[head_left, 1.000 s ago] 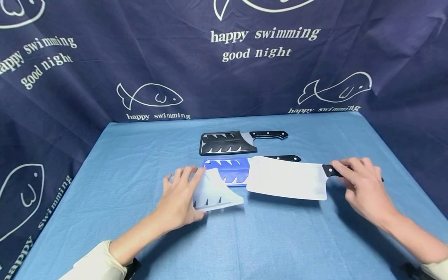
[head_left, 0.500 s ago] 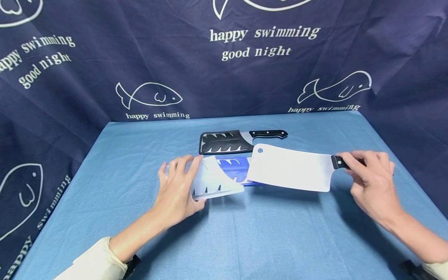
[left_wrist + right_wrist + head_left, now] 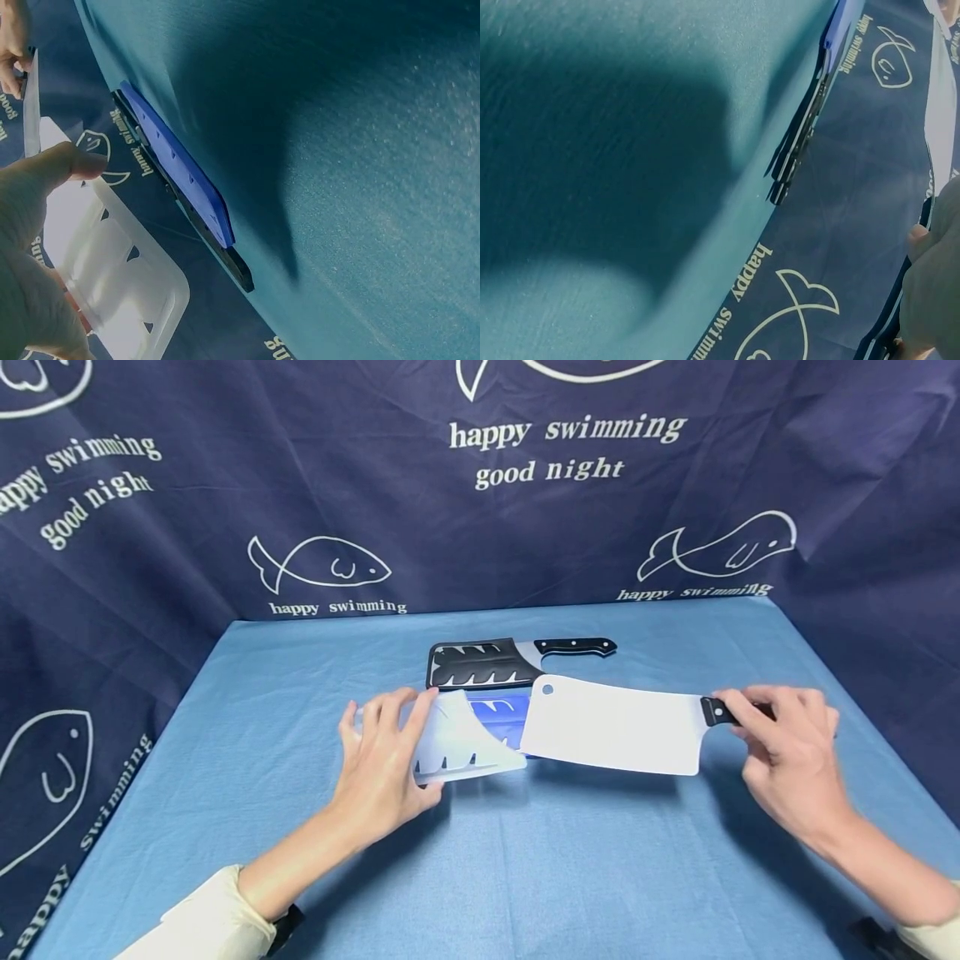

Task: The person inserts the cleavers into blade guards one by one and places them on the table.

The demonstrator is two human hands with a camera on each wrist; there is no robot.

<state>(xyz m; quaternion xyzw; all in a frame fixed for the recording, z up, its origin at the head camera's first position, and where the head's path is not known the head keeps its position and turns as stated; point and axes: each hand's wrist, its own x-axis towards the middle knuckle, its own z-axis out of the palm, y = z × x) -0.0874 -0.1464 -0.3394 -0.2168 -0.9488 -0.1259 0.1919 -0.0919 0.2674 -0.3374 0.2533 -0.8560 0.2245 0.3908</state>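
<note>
My left hand (image 3: pixel 382 768) grips a white translucent blade cover (image 3: pixel 457 739) with toothed cut-outs, thumb below and fingers over the top, its open end facing right. In the right hand (image 3: pixel 795 752) is a cleaver (image 3: pixel 615 727), held by its black handle (image 3: pixel 716 711) with the bare blade pointing left. The blade's tip is close to the cover's mouth; whether they touch I cannot tell. In the left wrist view the cover (image 3: pixel 120 255) hangs above the table, pinched by the thumb. The right wrist view shows the cleaver's blade (image 3: pixel 939 112) edge-on.
Behind the held pieces lies a blue blade cover (image 3: pixel 498 718), its knife hidden by the cleaver. Farther back rests a cleaver in a black cover (image 3: pixel 480 665), handle to the right. A blue cloth (image 3: pixel 525 877) covers the table; a dark printed curtain (image 3: pixel 525 543) hangs behind.
Both hands have risen, lifting the cover and cleaver higher over the table. In the last half second the cleaver has come slightly left and down, closer to the cover.
</note>
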